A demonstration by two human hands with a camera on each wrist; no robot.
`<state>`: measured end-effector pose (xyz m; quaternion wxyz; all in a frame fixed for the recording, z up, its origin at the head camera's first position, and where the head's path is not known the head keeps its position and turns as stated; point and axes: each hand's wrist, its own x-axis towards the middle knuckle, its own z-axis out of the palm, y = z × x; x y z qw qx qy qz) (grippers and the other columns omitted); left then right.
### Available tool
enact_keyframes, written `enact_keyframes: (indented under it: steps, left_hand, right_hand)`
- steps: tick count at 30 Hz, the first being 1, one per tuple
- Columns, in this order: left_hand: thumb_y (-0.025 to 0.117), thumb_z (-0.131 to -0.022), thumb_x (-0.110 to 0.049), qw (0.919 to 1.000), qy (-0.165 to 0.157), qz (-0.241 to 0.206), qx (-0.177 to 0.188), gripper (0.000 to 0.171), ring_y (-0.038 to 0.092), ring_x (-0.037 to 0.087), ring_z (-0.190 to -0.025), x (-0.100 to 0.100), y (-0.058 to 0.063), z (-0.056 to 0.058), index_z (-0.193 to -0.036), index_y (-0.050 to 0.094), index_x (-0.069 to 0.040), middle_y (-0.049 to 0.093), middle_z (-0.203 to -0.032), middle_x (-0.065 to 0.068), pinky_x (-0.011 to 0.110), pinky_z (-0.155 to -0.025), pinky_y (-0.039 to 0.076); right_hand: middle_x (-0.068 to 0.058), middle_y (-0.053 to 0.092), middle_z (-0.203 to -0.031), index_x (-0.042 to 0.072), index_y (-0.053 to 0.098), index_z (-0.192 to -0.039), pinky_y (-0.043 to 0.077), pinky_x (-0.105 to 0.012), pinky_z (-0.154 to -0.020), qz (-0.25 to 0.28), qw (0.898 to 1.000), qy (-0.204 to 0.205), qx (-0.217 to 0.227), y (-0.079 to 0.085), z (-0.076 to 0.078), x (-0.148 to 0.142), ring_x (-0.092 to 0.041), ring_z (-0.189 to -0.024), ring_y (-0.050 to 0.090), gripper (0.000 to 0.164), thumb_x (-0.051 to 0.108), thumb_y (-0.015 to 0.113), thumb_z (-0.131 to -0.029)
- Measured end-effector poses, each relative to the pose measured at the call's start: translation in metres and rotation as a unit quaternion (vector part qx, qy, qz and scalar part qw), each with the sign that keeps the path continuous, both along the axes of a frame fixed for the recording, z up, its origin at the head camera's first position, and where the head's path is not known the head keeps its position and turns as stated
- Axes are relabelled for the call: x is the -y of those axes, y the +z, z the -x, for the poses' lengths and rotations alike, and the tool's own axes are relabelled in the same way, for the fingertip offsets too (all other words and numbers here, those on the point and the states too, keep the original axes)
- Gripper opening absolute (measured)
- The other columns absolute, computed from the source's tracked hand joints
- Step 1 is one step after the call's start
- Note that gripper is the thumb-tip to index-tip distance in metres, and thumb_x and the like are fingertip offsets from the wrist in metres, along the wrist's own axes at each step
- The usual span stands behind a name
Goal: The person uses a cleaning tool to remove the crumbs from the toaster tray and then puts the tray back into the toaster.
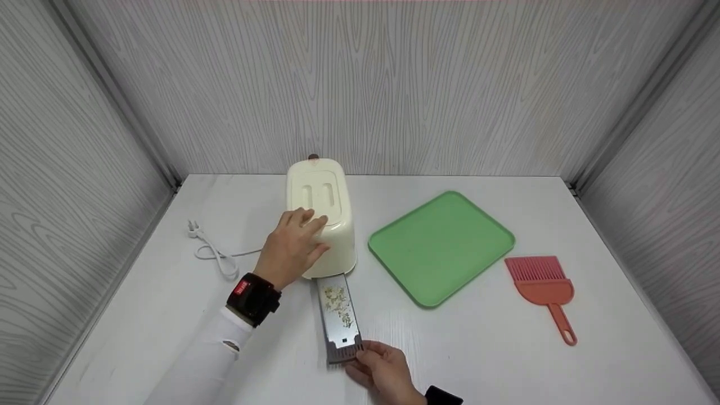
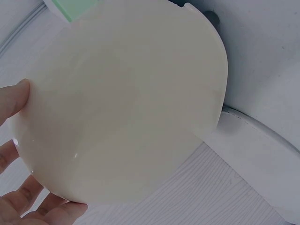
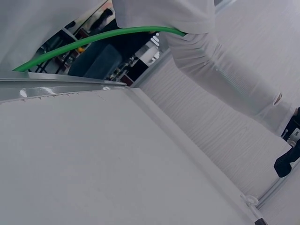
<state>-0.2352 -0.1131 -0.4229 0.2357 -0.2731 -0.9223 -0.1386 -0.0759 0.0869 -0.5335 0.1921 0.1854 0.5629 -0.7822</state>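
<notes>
A cream toaster (image 1: 341, 242) stands left of the middle in the head view, its flat top showing two long recesses. My left hand (image 1: 292, 244) rests with spread fingers on its top near the close end, thumb over the end face. The left wrist view shows those fingertips (image 2: 70, 212) at the edge of the cream body. From the toaster's near end a metal crumb tray (image 1: 332, 323) sticks far out, with yellowish crumbs (image 1: 337, 306) scattered on it. My right hand (image 1: 385, 368) pinches the right corner of its grey-brown front. The right wrist view does not show that hand.
A green tray (image 1: 441, 247) lies right of the toaster. Beyond it are a red brush and dustpan (image 1: 543, 289). A white cord with a plug (image 1: 211, 247) is coiled at the left. Pale wood-grain panels (image 1: 360, 84) wall the table's back and sides.
</notes>
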Motion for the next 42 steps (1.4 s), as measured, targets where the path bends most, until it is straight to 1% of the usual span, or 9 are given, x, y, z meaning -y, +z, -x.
enact_keyframes:
  steps: [6,12,16,19,23,29,37,42]
  left_hand:
    - [0.084,-0.091,-0.031,1.0000,0.001,-0.002,0.005,0.051,0.064,0.040,-0.120,-0.001,0.001,0.000,-0.135,0.069,-0.009,0.066,-0.133,0.023,0.049,-0.094,0.066]
    - [0.084,-0.091,-0.030,0.9999,0.003,-0.003,0.009,0.051,0.064,0.041,-0.121,-0.001,0.001,0.002,-0.135,0.069,-0.009,0.066,-0.133,0.023,0.049,-0.094,0.065]
    - [0.085,-0.090,-0.031,1.0000,0.000,-0.007,0.007,0.051,0.064,0.042,-0.120,-0.001,0.001,0.001,-0.133,0.069,-0.009,0.066,-0.133,0.024,0.049,-0.092,0.066]
    - [0.085,-0.090,-0.031,1.0000,0.000,-0.006,0.007,0.051,0.063,0.043,-0.121,-0.001,0.001,0.001,-0.133,0.068,-0.009,0.065,-0.133,0.024,0.050,-0.092,0.066]
    - [0.084,-0.091,-0.031,1.0000,-0.002,-0.004,-0.002,0.051,0.063,0.043,-0.121,-0.001,0.001,0.002,-0.133,0.068,-0.009,0.065,-0.133,0.024,0.050,-0.092,0.066]
    - [0.084,-0.090,-0.030,1.0000,-0.005,-0.004,-0.006,0.050,0.064,0.042,-0.120,-0.001,0.001,0.001,-0.133,0.068,-0.009,0.066,-0.131,0.024,0.049,-0.092,0.066]
    - [0.083,-0.092,-0.031,1.0000,0.000,0.005,-0.008,0.049,0.063,0.041,-0.120,-0.001,0.001,0.001,-0.133,0.068,-0.010,0.066,-0.133,0.023,0.047,-0.093,0.066]
    - [0.083,-0.091,-0.031,1.0000,0.000,-0.002,-0.004,0.049,0.063,0.041,-0.120,0.000,0.000,0.000,-0.133,0.069,-0.009,0.066,-0.132,0.023,0.048,-0.091,0.066]
  right_hand:
    - [-0.014,0.073,-0.113,-0.018,0.046,-0.141,0.065,-0.029,-0.095,-0.005,1.000,0.000,0.009,0.001,-0.002,-0.001,-0.009,-0.096,0.075,0.042,0.000,0.053,-0.104]
    - [-0.013,0.073,-0.114,-0.017,0.045,-0.142,0.065,-0.029,-0.096,0.006,1.000,-0.010,0.019,0.003,-0.004,-0.004,-0.010,-0.096,0.075,0.043,0.000,0.054,-0.104]
    - [-0.013,0.072,-0.114,-0.017,0.043,-0.143,0.064,-0.028,-0.096,0.023,0.999,-0.017,0.016,0.004,-0.005,-0.007,-0.010,-0.096,0.075,0.044,0.000,0.053,-0.104]
    - [-0.013,0.072,-0.112,-0.018,0.042,-0.143,0.065,-0.028,-0.095,0.027,0.999,-0.018,0.007,0.004,-0.006,-0.010,-0.010,-0.095,0.074,0.044,-0.001,0.053,-0.104]
    - [-0.011,0.073,-0.110,-0.020,0.042,-0.142,0.065,-0.026,-0.093,0.026,0.999,-0.018,-0.005,0.003,-0.006,-0.015,-0.009,-0.094,0.074,0.044,-0.001,0.052,-0.104]
    - [-0.009,0.074,-0.109,-0.019,0.042,-0.143,0.065,-0.026,-0.092,0.020,1.000,-0.021,0.000,0.005,-0.004,-0.026,-0.008,-0.092,0.074,0.044,0.001,0.053,-0.105]
    - [-0.009,0.075,-0.106,-0.019,0.039,-0.144,0.065,-0.026,-0.093,0.040,0.999,-0.033,-0.004,0.011,-0.007,-0.039,-0.010,-0.093,0.076,0.046,0.001,0.052,-0.106]
    - [-0.009,0.075,-0.106,-0.019,0.036,-0.146,0.064,-0.025,-0.094,0.044,0.998,-0.041,-0.008,0.012,-0.006,-0.046,-0.010,-0.094,0.076,0.049,0.002,0.053,-0.106]
